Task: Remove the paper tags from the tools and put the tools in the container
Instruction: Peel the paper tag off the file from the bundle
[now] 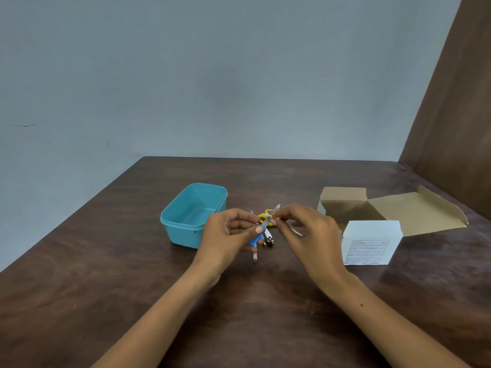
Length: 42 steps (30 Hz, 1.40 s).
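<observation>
Nearest the viewer the dark wooden table (111,301) lies bare, with open room around both forearms; its left edge runs diagonally away and its far edge meets the wall. Above mid-table, the left hand (228,235) pinches one blue-handled tool (255,236) in its grip, long axis slanting from lower left to upper right with the metal end (266,222) uppermost, while the right hand (308,232) pinches the paper tag (276,208) at that end. Beneath them lie one nail clipper (269,239) and one yellow-handled tool (263,215); farther back stand one empty turquoise container (186,235) on the left and one opened cardboard box (372,224) on the right.
</observation>
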Motion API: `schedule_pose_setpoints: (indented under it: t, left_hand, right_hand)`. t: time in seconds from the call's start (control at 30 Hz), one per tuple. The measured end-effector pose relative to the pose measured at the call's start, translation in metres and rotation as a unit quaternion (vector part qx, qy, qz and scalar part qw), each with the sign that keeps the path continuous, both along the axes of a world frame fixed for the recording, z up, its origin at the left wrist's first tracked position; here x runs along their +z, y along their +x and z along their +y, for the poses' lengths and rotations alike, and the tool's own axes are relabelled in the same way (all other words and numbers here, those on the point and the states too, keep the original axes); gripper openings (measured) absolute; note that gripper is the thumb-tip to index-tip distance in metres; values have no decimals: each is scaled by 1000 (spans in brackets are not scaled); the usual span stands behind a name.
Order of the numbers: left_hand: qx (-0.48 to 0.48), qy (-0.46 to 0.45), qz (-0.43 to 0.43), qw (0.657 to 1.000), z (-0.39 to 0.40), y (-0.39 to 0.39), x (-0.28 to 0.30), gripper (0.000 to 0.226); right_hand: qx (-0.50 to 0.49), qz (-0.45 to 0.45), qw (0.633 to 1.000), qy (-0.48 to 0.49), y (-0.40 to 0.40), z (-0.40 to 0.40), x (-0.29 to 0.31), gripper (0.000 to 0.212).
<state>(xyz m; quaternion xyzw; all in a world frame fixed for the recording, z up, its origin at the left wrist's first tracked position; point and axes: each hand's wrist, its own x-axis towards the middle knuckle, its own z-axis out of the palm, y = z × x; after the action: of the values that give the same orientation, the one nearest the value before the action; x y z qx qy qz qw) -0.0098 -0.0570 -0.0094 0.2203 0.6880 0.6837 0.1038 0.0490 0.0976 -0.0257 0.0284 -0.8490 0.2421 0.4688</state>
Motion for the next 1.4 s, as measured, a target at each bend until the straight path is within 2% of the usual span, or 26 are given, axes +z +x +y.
schedule_pose_setpoints:
  t: [0.13,0.27,0.47,0.67,0.97,1.07,1.23,1.4]
  left_hand:
    - [16,15,11,1000,1,3,0,18]
    - [2,35,-5,999,0,4,1,20]
    - [-45,29,-24,998,-3,7,3,38]
    - [-19,25,-29,999,-2,10,1,34]
    - [15,54,-65,996,-1,18,-1,17]
    - [28,66,-65,995,1,18,0,17]
    - [22,96,-54,994,5,20,0,26]
    - [49,95,-60,992,4,21,-3,28]
  right_hand:
    - [56,-9,998,1,1,-4,1,2]
    - [62,-1,998,9,3,-5,2,5]
    - [69,-6,998,-14,5,-2,1,6]
    - [65,-15,997,-49,10,1,1,12]
    - [94,-24,992,-76,16,-6,2,12]
    - [121,-36,990,-62,16,-10,3,9]
    - [92,-23,992,-79,6,-4,5,14]
    - [136,-42,988,-57,9,-8,5,12]
